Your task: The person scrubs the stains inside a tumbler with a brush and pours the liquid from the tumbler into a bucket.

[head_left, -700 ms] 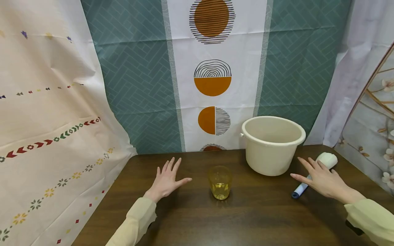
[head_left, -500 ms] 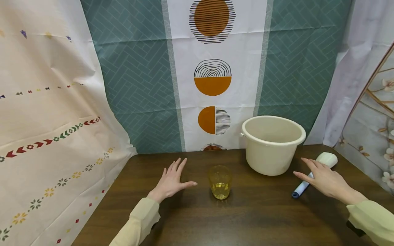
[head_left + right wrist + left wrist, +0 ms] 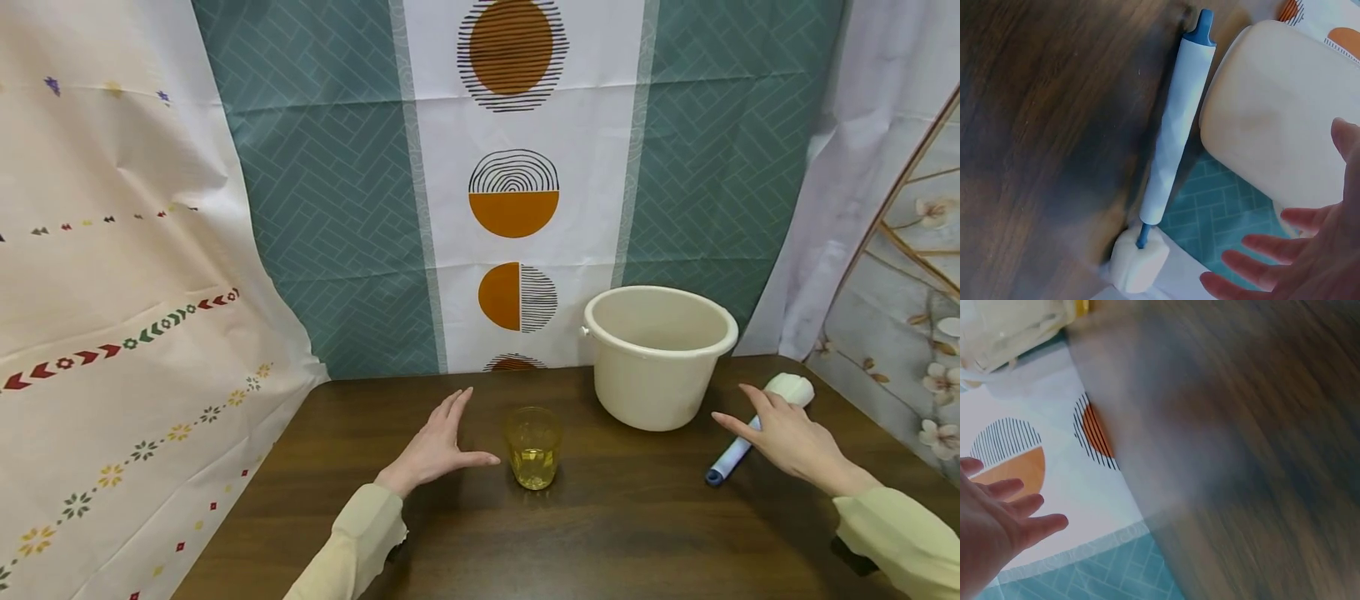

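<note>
A see-through yellow glass (image 3: pixel 533 450) stands upright on the table with some liquid in its lower part. To its left hovers my left hand (image 3: pixel 437 446), fingers straight and thumb spread toward the glass, with nothing held. My right hand (image 3: pixel 799 437) is held over a sponge bottle brush (image 3: pixel 733 457), fingers extended and apart from it. The right wrist view shows the brush's pale blue handle (image 3: pixel 1179 131), dark blue hanging end and white sponge head (image 3: pixel 1139 261) in full. In the left wrist view, my left hand's fingers (image 3: pixel 1044 526) are stretched out.
A cream bucket (image 3: pixel 652 383) stands at the back right, between the glass and the brush. Behind the dark wooden table (image 3: pixel 585 542) hangs a patterned cloth (image 3: pixel 337 208). Another embroidered cloth (image 3: pixel 135 358) drapes along the left side, and a flowered one (image 3: pixel 915 333) on the right.
My left hand has moved right, toward the glass, its thumb now close to it. My right hand has shifted only slightly over the brush. The head view has tilted a little.
</note>
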`<state>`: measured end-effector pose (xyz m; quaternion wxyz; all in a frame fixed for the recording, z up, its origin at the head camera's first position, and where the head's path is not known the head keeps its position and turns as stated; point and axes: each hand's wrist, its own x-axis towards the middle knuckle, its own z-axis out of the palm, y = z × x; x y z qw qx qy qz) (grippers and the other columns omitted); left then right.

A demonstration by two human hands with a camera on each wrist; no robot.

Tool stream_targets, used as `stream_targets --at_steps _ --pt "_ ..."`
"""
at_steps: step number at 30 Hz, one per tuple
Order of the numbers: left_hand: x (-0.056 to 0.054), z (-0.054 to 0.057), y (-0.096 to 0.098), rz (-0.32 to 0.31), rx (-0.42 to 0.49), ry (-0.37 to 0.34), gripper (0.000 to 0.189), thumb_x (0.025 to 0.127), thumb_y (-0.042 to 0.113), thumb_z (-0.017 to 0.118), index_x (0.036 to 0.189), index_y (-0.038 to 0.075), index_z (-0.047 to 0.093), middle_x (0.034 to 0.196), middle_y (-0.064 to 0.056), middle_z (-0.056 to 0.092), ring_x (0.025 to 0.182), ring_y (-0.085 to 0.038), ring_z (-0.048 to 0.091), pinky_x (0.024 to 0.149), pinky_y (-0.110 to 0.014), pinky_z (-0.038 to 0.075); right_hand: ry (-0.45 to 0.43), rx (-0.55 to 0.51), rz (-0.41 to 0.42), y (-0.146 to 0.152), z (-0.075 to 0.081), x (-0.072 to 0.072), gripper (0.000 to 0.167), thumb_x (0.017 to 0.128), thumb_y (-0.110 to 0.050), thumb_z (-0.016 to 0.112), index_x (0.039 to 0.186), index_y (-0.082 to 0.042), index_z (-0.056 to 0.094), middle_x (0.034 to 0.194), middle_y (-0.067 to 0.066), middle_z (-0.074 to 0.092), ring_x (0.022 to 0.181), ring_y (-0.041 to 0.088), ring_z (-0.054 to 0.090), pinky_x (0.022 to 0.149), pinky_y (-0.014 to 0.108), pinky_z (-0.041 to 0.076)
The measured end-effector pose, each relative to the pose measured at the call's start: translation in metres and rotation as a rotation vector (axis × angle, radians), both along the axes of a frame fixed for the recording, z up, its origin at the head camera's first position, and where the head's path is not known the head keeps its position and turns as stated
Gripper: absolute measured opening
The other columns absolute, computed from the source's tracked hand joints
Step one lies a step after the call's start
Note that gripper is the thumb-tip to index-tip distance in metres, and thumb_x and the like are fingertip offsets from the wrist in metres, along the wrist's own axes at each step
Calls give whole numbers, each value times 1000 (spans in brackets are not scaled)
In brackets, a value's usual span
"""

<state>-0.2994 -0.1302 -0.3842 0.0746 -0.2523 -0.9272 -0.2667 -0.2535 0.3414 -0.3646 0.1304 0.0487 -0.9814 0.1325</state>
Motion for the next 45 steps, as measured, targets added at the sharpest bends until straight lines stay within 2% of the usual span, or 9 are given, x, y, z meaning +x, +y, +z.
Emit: stream_targets --at_steps 10,16,24,32,40,45 --pt "-1 -2 18 -71 138 -103 110 61 59 73 145 23 11 144 -6 18 128 -23 23 93 -46 30 -30 -33 -59 5 -8 -2 83 88 -59 40 126 14 31 111 41 36 97 57 36 63 63 34" --pt "-4 -5 26 -95 193 -138 108 62 53 76 144 22 14 145 -6 18 128 -22 23 94 -47 28 -37 -48 -88 3 -8 -4 85 87 -61 39 125 15 32 110 41 36 95 57 38 59 62 35" --pt "-6 -9 35 -133 274 -191 106 62 46 80 142 15 18 136 -10 32 123 -27 31 93 -48 30 -100 -90 -127 8 -9 -4 88 87 -61 37 122 20 31 108 45 34 90 59 40 57 59 37" --pt "-8 -14 40 -162 305 -216 102 63 40 81 138 5 22 123 -9 43 116 -26 40 90 -46 33 -170 -116 -131 14 -9 -3 90 88 -61 34 118 23 29 106 46 38 89 55 45 52 51 39" --pt "-8 -16 45 -160 336 -281 97 64 36 81 136 7 24 123 -8 42 115 -25 40 90 -46 33 -254 -155 -132 15 -10 -8 93 88 -62 33 114 27 26 111 47 34 97 57 39 61 58 38" --pt "-8 -15 47 -177 349 -295 95 64 35 81 135 7 24 123 -10 42 114 -26 41 90 -46 33 -303 -178 -129 18 -12 -13 95 87 -62 35 112 30 25 108 48 34 87 52 48 62 52 42"
